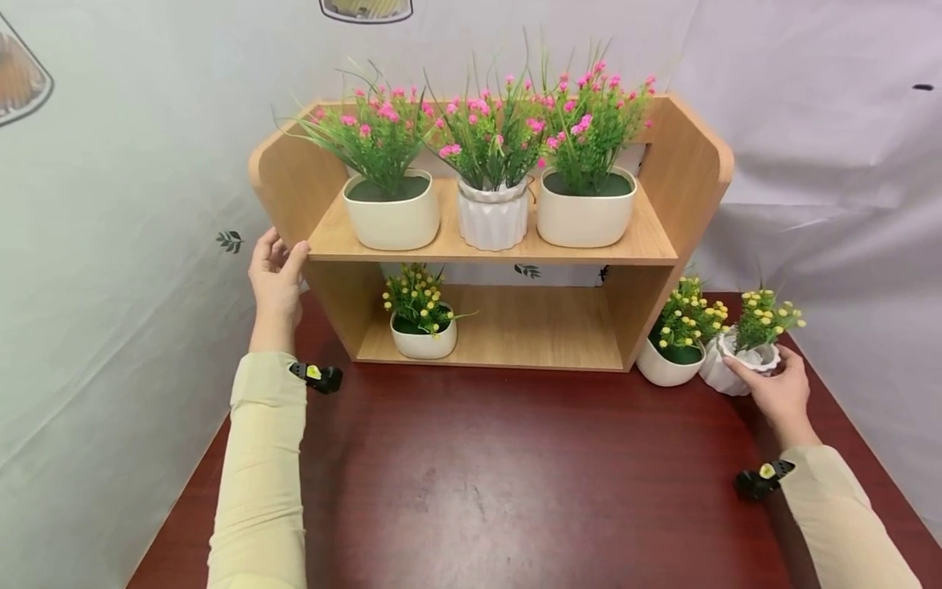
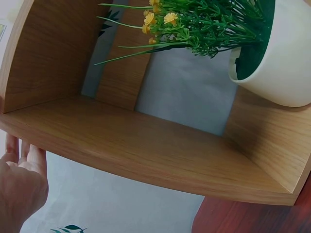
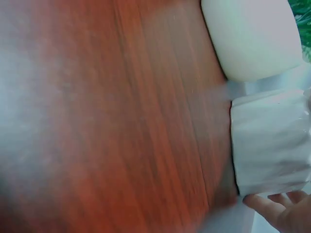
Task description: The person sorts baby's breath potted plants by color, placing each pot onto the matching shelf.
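Note:
My right hand (image 1: 783,393) grips a white fluted flower pot (image 1: 724,375) with yellow flowers, thumb at its rim and fingers at its far right side. The pot stands on the table right of a wooden shelf (image 1: 478,258); the right wrist view shows its ridged wall (image 3: 272,145) and my fingers beside it. At the shelf's left side panel my left hand (image 1: 275,274) rests against the outer face and front edge. Straight fingers (image 2: 36,158) touch that panel in the left wrist view. Inside the lower shelf, at left, sits a cream pot (image 1: 424,342) with yellow flowers.
On the upper shelf stand a left cream pot (image 1: 392,221), a middle white fluted pot (image 1: 493,225) and a right cream pot (image 1: 586,217), all with pink flowers. Another cream pot (image 1: 666,368) touches the shelf's right side. The dark red table (image 1: 478,491) spreads in front.

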Action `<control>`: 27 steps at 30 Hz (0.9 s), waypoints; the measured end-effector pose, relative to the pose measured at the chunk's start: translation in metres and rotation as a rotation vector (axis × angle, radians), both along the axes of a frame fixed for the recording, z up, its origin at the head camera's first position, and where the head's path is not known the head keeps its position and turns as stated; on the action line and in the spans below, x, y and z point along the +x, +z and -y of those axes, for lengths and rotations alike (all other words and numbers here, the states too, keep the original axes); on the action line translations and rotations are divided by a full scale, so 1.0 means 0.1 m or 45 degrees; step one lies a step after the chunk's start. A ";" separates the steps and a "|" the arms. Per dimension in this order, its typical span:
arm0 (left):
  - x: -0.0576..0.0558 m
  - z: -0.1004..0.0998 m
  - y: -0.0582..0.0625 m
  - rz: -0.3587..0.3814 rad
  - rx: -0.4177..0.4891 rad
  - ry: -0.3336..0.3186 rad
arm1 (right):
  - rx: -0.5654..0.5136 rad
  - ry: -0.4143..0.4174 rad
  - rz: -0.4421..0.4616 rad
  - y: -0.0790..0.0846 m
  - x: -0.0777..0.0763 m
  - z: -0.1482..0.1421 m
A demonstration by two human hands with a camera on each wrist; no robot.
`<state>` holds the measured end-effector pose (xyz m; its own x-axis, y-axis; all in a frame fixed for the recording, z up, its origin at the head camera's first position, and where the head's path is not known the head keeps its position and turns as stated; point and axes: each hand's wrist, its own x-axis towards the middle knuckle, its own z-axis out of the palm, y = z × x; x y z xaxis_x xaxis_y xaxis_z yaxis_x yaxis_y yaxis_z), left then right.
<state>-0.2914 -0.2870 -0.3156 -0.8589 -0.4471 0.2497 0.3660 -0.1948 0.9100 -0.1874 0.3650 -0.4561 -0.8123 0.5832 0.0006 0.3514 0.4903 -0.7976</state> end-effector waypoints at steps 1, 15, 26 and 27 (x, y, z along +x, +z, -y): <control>0.00 0.00 0.00 0.001 0.000 0.000 | 0.008 0.001 0.000 0.01 0.02 0.00; 0.02 0.01 0.01 0.000 -0.007 -0.026 | 0.047 -0.020 -0.001 0.05 0.40 0.08; 0.02 0.02 0.01 0.005 0.002 -0.028 | 0.166 0.179 -0.016 0.09 0.65 0.23; 0.02 0.02 0.01 -0.005 0.007 -0.026 | 0.181 0.191 -0.028 0.09 0.67 0.25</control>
<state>-0.2889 -0.2890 -0.3147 -0.8669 -0.4306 0.2510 0.3655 -0.2070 0.9075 -0.1206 0.3403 -0.4468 -0.8889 0.4486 0.0928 0.2494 0.6438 -0.7234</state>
